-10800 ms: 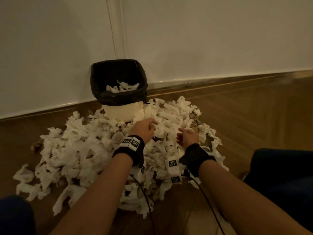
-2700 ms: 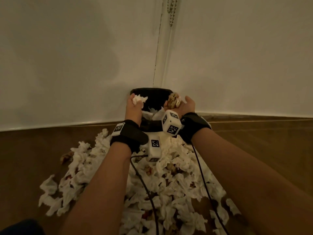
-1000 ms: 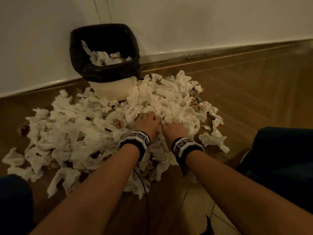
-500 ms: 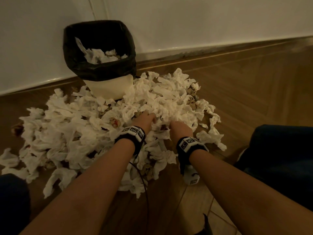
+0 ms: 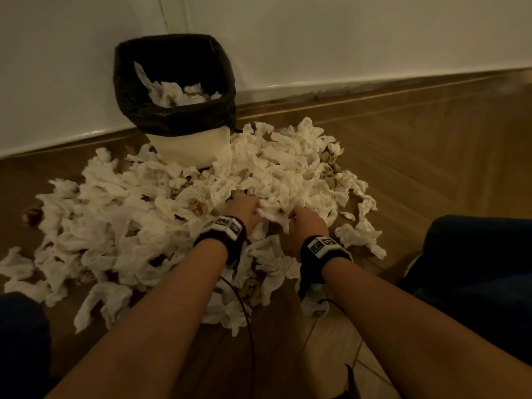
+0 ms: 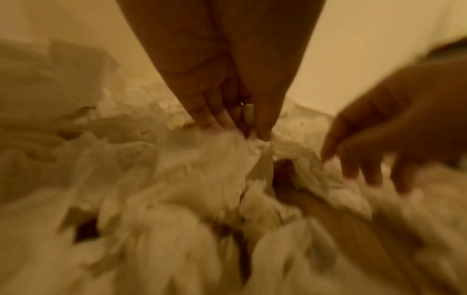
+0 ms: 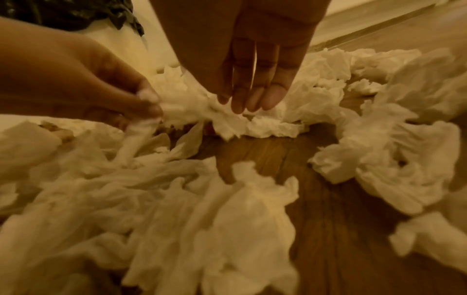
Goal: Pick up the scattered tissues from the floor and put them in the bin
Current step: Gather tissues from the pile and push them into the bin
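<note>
A big heap of crumpled white tissues [image 5: 138,214] covers the wooden floor in front of the bin [image 5: 187,148], a white tub with a black liner and several tissues [image 5: 175,93] inside. Both hands are low in the heap's near side, close together. My left hand [image 5: 253,208] pinches a wad of tissue [image 6: 257,143] between thumb and fingers; the right wrist view shows the same hand [image 7: 149,107] holding a twisted strand. My right hand [image 5: 293,216] lies with straight fingers [image 7: 252,99] touching a tissue clump [image 7: 252,123] and grips nothing; in the left wrist view it [image 6: 353,171] hovers with fingers spread.
The bin stands in the corner against white walls [image 5: 374,38]. Bare wooden floor [image 5: 431,145] stretches to the right of the heap and shows in a gap under my right hand [image 7: 265,155]. Dark-clothed knees [image 5: 475,269] flank the arms. A cable [image 5: 250,326] trails from the left wrist.
Both hands have worked slightly forward into the heap. The left hand's fingers have closed on a wad of tissue, and the tissues between the hands have bunched up.
</note>
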